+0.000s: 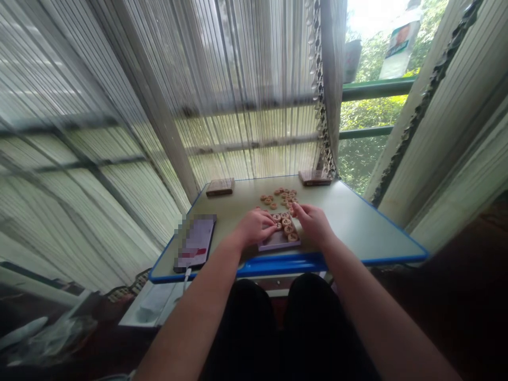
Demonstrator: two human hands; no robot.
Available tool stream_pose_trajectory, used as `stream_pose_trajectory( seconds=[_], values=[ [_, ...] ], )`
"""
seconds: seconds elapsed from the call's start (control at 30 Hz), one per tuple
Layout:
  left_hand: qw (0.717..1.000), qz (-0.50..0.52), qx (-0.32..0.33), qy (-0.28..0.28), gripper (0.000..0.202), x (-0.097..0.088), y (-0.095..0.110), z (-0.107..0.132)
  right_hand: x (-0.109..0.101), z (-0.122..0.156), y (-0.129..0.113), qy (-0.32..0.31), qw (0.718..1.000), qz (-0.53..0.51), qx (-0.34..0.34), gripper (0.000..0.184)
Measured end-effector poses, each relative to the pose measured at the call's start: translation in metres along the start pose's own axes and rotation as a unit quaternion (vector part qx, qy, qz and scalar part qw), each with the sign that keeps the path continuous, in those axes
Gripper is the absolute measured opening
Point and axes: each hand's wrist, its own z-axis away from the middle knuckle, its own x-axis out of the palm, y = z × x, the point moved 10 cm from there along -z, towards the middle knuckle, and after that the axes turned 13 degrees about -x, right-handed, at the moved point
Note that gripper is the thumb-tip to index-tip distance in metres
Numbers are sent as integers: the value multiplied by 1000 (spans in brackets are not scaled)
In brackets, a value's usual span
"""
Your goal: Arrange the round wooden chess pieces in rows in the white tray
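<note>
A shallow open box (273,246) lies near the front edge of the table, with several round wooden Chinese chess pieces (289,229) packed along its right and far sides. My left hand (254,227) reaches over the box's left part, its fingertips closed on a piece (278,226) inside. Just right of the box, my right hand (313,219) is closed in a pinch, thumb uppermost; what its fingertips hold, if anything, is hard to make out. Beyond the box, loose pieces (286,194) are scattered on the tabletop.
The pale table (357,227) has a blue rim. A phone or tablet (198,241) with a white cable lies at left. Two flat boxes (220,186) (315,177) sit at the far corners. String curtains (246,79) hang behind, and a bottle (400,45) stands by the window.
</note>
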Motion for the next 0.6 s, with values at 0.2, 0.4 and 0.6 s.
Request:
stream_pose_trajectory(
  seconds=[0.2,0.4,0.6],
  values=[
    [1000,-23,10,4,18,-1,2,1,1,-1,1,-10,1000,12,-6,43],
    [999,-37,11,-2,20,1,3,0,2,-1,-1,-14,1000,24,-11,42],
    [1000,-23,2,18,21,-3,-1,-1,1,-1,-2,-15,999,30,-11,42]
  ],
)
